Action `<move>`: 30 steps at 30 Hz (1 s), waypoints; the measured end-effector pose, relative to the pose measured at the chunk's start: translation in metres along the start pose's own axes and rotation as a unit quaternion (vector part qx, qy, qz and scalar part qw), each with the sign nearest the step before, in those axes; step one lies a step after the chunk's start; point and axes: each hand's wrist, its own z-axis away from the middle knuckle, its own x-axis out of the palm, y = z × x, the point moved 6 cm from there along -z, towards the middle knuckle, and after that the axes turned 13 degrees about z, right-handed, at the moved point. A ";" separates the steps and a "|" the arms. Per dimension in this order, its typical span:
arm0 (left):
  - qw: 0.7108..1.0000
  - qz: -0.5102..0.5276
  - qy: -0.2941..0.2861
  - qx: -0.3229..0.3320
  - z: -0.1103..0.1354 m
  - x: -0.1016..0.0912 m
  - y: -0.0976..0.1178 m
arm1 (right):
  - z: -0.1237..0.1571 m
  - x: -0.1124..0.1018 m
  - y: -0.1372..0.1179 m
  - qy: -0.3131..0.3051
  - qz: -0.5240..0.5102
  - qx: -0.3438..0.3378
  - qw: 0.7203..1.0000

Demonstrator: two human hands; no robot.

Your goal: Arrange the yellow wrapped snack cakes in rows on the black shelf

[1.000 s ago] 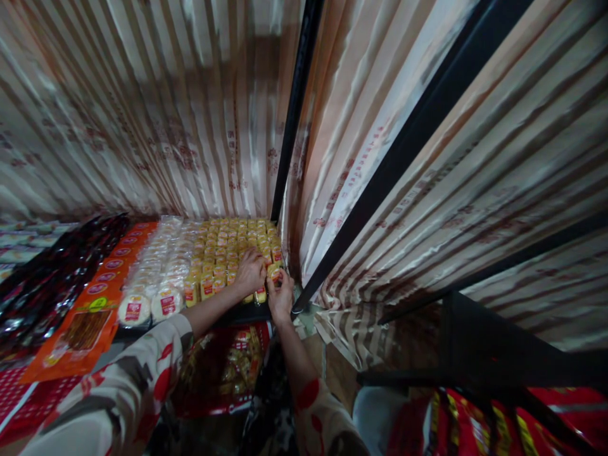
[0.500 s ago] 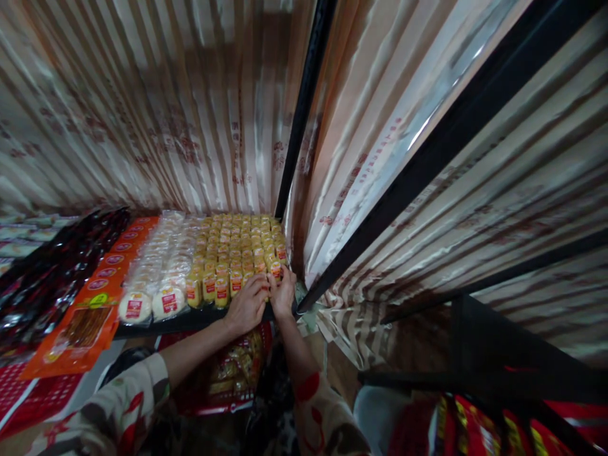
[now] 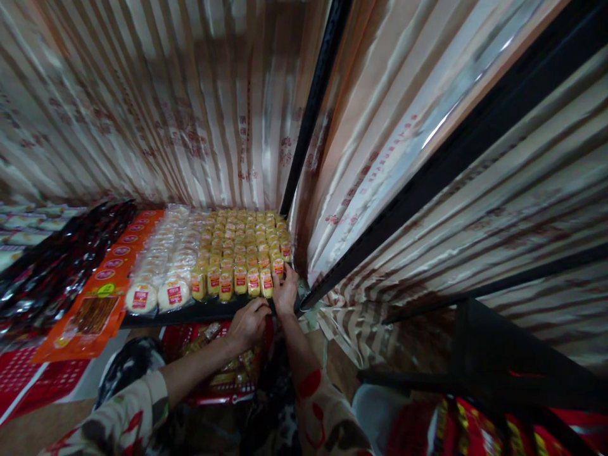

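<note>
My right hand [image 3: 285, 292] is at the right front corner of the block of small yellow wrapped cakes, its fingers closed around a wrapped cake [image 3: 278, 266] with a red label. Just in front of the shelf edge [image 3: 204, 312], my left hand [image 3: 249, 323] is curled with the fingertips pressed together; whatever it may hold is hidden. Upright yellow cakes [image 3: 240, 278] stand in packed rows to the left of my right hand. Beside them lie two rows of round white wrapped cakes [image 3: 174, 294].
Left of the white cakes are an orange snack packet [image 3: 95, 310] and dark shiny packets [image 3: 61, 266]. Below the shelf stands a red basket [image 3: 223, 398] with yellow wrapped pieces. A black post [image 3: 380, 228] slants up at the right, before pleated curtain [image 3: 228, 139].
My left hand has drawn back from the cakes toward me, apart from my right hand. My right hand stays at the corner cake. The view has shifted slightly.
</note>
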 end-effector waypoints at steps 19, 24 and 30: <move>0.989 0.078 0.080 -0.092 0.007 -0.005 -0.011 | 0.048 -0.027 -0.020 0.000 0.098 -0.109 0.989; 0.985 0.092 0.085 -0.123 0.008 -0.006 -0.014 | 0.049 -0.018 -0.023 -0.032 0.169 -0.131 0.976; 0.983 0.105 0.093 -0.119 0.008 -0.009 -0.017 | 0.049 -0.014 -0.022 -0.024 0.150 -0.128 0.980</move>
